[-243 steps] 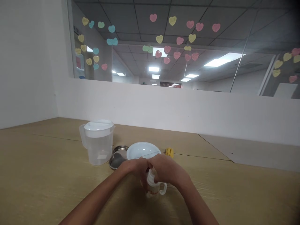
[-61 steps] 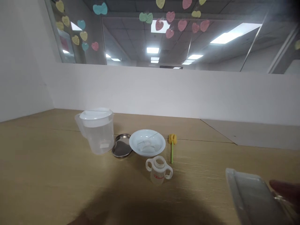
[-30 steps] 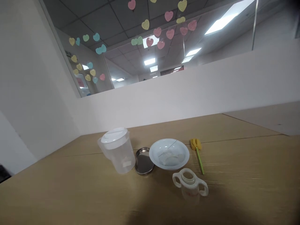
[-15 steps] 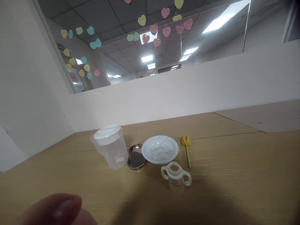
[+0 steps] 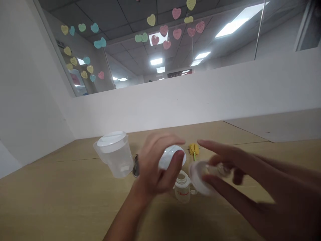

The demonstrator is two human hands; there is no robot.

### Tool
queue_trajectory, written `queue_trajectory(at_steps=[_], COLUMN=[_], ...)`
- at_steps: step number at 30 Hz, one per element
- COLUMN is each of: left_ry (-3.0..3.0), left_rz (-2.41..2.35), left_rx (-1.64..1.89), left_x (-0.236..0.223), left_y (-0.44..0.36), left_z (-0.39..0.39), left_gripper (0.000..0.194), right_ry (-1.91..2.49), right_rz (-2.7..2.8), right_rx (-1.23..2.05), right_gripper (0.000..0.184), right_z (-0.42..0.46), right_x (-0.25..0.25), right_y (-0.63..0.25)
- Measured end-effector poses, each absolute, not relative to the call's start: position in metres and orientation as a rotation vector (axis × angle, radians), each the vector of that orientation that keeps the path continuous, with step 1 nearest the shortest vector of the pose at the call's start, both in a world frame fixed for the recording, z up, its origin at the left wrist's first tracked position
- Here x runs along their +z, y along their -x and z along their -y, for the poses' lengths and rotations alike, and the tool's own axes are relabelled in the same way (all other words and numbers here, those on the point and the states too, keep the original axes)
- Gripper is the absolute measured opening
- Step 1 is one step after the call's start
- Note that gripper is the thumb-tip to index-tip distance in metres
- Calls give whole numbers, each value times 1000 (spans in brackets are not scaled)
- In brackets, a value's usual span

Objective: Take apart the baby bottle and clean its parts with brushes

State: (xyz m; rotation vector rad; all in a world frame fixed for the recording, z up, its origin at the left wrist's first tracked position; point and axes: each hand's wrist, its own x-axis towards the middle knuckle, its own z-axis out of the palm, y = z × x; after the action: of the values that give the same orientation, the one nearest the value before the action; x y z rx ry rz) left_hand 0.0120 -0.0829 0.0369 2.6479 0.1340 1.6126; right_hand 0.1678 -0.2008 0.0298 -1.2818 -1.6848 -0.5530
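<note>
My right hand (image 5: 253, 184) comes in from the right with thumb and fingers pinched on a baby bottle lid (image 5: 197, 177). The lid is a whitish ring with a clear teat-like part towards my fingers; motion blurs it. Just left of the lid stands an uncapped baby bottle (image 5: 182, 195), upright, with two side handles and red lettering. My left hand (image 5: 155, 167) hovers beside the bottle, thumb and fingers apart, holding nothing. It hides part of the white bowl (image 5: 173, 155) and most of the metal dish (image 5: 135, 167).
A clear plastic pitcher (image 5: 116, 157) with a white lid stands at the left. Behind the right hand lies a yellow sponge brush (image 5: 194, 149) with a green handle. A white wall (image 5: 150, 107) and a window with heart-shaped notes bound the wooden table (image 5: 62, 201).
Both hands have come in over the table around the bottle, the right one bringing the lid. Earlier, only a blurred fingertip showed at the lower left. The view has shifted slightly.
</note>
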Motion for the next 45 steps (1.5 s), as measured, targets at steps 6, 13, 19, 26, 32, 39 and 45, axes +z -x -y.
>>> queue_trajectory(at_steps=[6,13,19,26,32,39,45], left_ry=[-2520,-2448,-2583,-2778,-2813,-2696,-2714], left_rz=[-216,-479,-626,-779,-610,-516,-767], left_rx=[1011,1033,1297,1185,860,735,783], left_x=[36,30,27,17,23,31,21], left_y=[-19,-19,-19,-19,-8,13,26], left_z=[54,46,40,26,19,5,-23], left_gripper=[34,51,31,26,20,22,35], right_ry=[1237,1144,1307,1355,1366,1177,1155], right_rz=[1727,1580,1456,1741,2048,2169,2016], right_rx=[-405,-35,-127,-84,-91,226,201], right_gripper=[25,28,36,37,30,35,41], right_z=[154,119,84,64,60,74,86], right_x=[42,42,22,4,-1,12,25], right_y=[-172,-167,-156,-156,-159,-164,-174])
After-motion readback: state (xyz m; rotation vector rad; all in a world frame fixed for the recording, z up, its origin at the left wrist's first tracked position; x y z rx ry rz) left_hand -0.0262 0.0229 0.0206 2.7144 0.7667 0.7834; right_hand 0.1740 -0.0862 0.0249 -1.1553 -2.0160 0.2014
